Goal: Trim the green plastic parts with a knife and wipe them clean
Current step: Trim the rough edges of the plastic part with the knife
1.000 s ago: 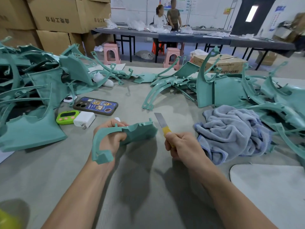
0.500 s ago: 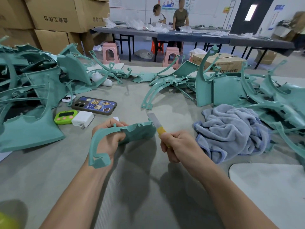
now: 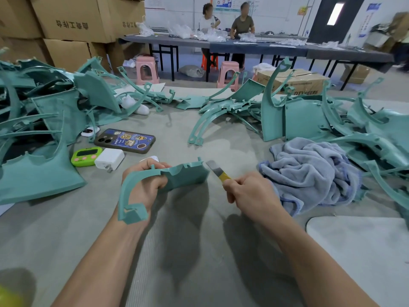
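Observation:
My left hand (image 3: 145,185) grips a green plastic part (image 3: 186,177) with a curved arm that loops down over my wrist. My right hand (image 3: 250,192) is closed on a knife (image 3: 218,171) with a yellow handle and a short metal blade. The blade tip sits right at the part's upper right corner. A crumpled grey-blue cloth (image 3: 309,171) lies just right of my right hand. Piles of green parts lie at the left (image 3: 39,129) and at the right (image 3: 309,116) of the grey table (image 3: 199,251).
A phone (image 3: 125,140), a green timer (image 3: 86,156) and a white charger (image 3: 109,159) lie left of my hands. A white board (image 3: 363,251) lies at the near right. Cardboard boxes (image 3: 73,21) stand behind, and two people sit at a far table.
My right hand has brought the knife leftward until the blade meets the part's right corner. My left hand holds the part in nearly the same place.

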Motion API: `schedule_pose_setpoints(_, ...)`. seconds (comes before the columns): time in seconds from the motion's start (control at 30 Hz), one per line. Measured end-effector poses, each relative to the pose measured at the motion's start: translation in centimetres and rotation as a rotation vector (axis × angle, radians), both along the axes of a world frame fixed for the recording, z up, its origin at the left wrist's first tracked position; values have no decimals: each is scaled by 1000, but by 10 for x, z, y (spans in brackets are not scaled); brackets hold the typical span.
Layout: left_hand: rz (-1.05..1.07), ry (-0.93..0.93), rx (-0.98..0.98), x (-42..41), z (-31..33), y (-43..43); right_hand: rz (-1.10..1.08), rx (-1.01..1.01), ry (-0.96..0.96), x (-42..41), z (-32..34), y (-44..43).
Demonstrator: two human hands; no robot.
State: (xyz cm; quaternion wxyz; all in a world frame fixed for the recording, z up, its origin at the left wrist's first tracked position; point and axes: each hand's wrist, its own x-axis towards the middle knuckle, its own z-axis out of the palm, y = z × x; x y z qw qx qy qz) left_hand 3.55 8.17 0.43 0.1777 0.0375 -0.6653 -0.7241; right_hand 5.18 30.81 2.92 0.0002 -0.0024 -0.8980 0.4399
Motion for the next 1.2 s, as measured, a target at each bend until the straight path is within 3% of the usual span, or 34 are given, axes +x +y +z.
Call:
schedule_pose_setpoints(0.07,9,-15,11,-1,0,1,73,-215,-42,4,-1,-6)
schedule_pose_setpoints(0.1,8,-16,12,-1,0,1,90,-230,-45,4,-2,-9)
schedule_pose_setpoints(0.23,3,-20,-30,1,1,1,16,69,-10,-1,0,-4)
schedule_pose_setpoints(0.4,12,-20,-55,1,2,2,68,-46,-11,4,-2,-8)
schedule_pose_setpoints(0.53,6,-12,-87,3,2,1,-38,200,25,-2,-1,-2)
schedule_pose_setpoints(0.7,0,-52,-48,3,7,5,39,5,25,1,-2,-3)
schedule_pose_setpoints(0.87,-6,-82,-37,6,11,6,-102,280,-7,-6,0,10)
schedule_pose_setpoints(1.0,-12,-61,-10,6,16,6,-113,81,41,-6,1,16)
schedule_pose_setpoints(1.1,55,-61,88,6,20,10,-137,7,109,-6,-2,11)
schedule_pose_setpoints(1.2,78,-195,416,11,23,6,-67,-96,219,-1,-3,9)
